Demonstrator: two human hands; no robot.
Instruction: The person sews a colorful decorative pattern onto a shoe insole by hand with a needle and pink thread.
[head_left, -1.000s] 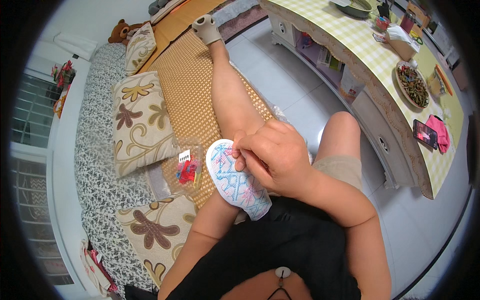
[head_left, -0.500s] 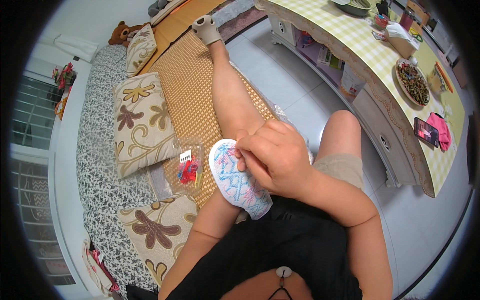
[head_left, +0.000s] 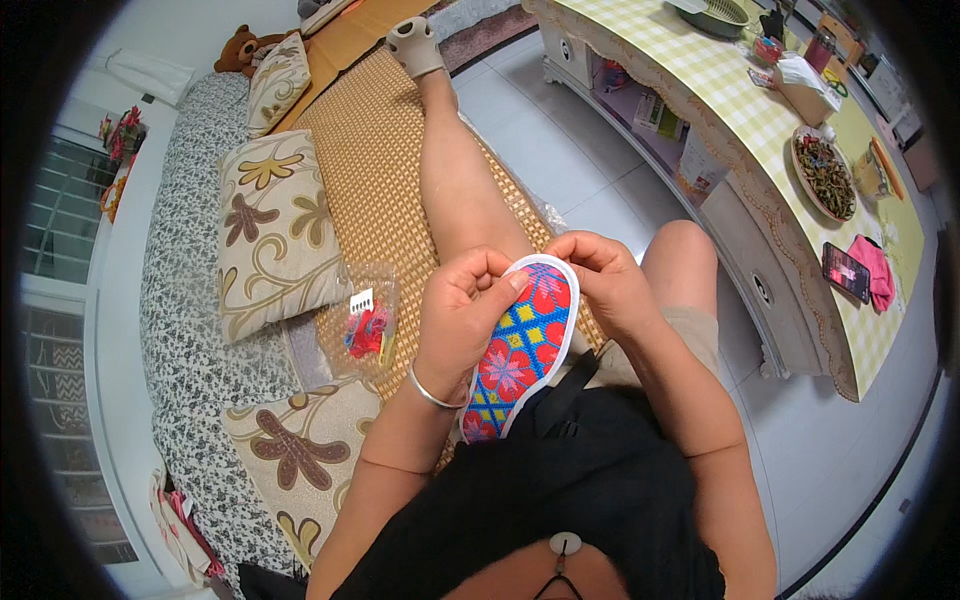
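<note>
An embroidered insole [head_left: 520, 350] with red and pink flowers, yellow diamonds, blue ground and a white rim is held slantwise above my lap. My left hand [head_left: 453, 318] grips its left edge, thumb flat on the patterned face and fingers behind. At the rounded top right end, my right hand [head_left: 612, 285] is closed with its fingertips at the white rim. Any needle or thread between those fingertips is too small to make out. The insole's lower end reaches my black top [head_left: 540, 490].
A clear bag of red thread [head_left: 368, 330] lies on the woven mat [head_left: 350, 150] beside patterned cushions [head_left: 275, 225]. On the right, a table with a checked cloth [head_left: 690, 65] carries a dish of food [head_left: 824, 175], a phone [head_left: 846, 272] and a pink cloth [head_left: 875, 270].
The insole has turned over from its pale, stitched back to its bright face. My left hand has come into view on its left edge; my right hand has moved to its top right rim.
</note>
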